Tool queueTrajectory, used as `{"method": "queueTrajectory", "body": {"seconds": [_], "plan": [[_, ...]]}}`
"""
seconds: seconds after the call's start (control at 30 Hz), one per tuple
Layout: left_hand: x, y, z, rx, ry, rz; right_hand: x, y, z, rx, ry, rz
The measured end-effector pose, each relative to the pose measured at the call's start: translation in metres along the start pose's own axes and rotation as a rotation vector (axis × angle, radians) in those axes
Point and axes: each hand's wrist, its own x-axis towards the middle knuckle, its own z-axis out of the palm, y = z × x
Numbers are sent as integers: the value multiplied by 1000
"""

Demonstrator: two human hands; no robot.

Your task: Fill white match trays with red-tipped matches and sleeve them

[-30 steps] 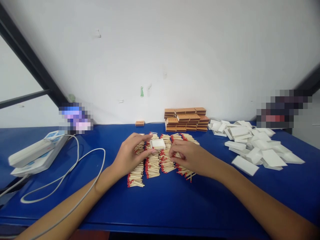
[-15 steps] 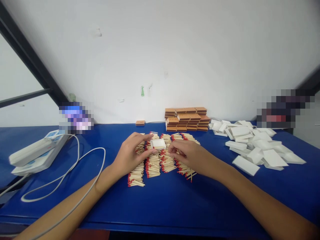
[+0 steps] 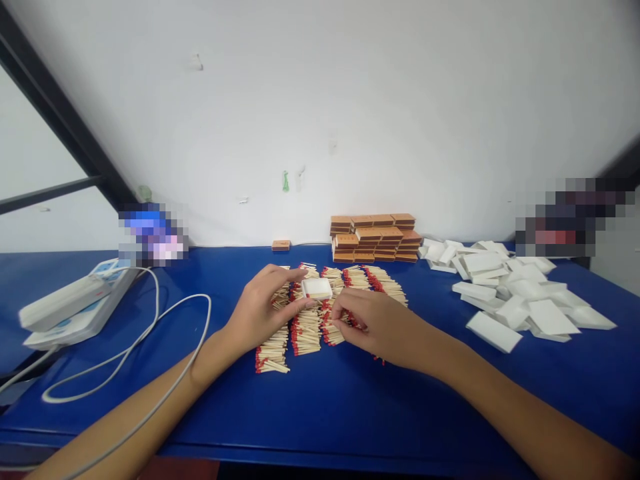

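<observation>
A small white matchbox tray [image 3: 317, 287] is gripped at its left end between the thumb and forefinger of my left hand [image 3: 263, 303]. A few matchsticks lie along the tray's near side. Beneath and around it, red-headed matches [image 3: 306, 333] are spread in several rows on the blue table. To the right of the tray, my right hand [image 3: 373, 323] is over the matches with thumb and fingertips pinched together. What those fingertips hold, if anything, is too small to make out.
Stacked orange-brown matchboxes [image 3: 373, 240] stand against the wall, with one separate matchbox [image 3: 281, 245] to their left. White trays [image 3: 525, 300] are heaped at right. A power strip [image 3: 75, 307] lies at left, its white cable [image 3: 207, 320] looping over my left forearm.
My right hand has moved a little down and toward me, its fingertips closing over the matches. My left hand and the tray have stayed in place.
</observation>
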Motion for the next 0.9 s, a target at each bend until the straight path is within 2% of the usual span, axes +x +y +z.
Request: {"method": "queueTrajectory", "body": {"seconds": [0.5, 0.73, 0.8, 0.9], "plan": [[1, 0, 0, 17, 6, 24, 2, 7, 4, -28, -53, -55], [0, -3, 0, 17, 1, 28, -1, 5, -16, 57, -21, -45], [-1, -4, 1, 15, -1, 32, -1, 4, -24, 92, 14, -55], [-2, -5, 2, 2, -6, 33, 0, 4, -30, 89, 141, -72]]}}
